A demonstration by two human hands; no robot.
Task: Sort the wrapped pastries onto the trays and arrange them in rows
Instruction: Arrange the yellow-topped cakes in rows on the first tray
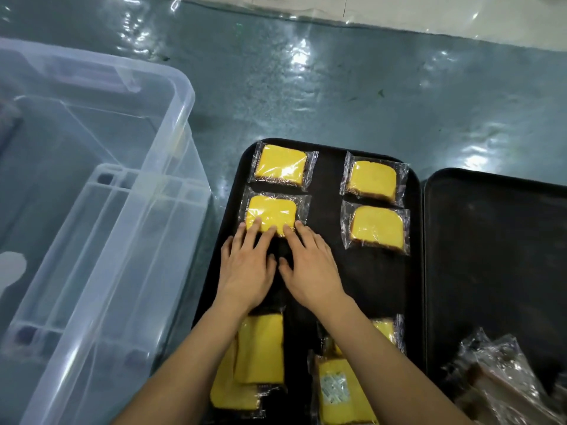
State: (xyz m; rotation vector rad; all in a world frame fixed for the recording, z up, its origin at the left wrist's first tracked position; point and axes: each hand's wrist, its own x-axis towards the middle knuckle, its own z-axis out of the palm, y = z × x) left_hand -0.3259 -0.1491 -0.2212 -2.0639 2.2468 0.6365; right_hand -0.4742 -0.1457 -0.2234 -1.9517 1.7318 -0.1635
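Fingers (256,223) of your left hand (248,271) and right hand (310,268) are lying straight, pressing a wrapped pastry (271,217) near the tray (331,289)'s left edge; probably you're squaring it, so keep sliding evenly.

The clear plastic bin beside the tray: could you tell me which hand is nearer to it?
Left. The left hand lies on the side of the tray nearest the clear plastic bin; the right hand lies beside it, farther off.
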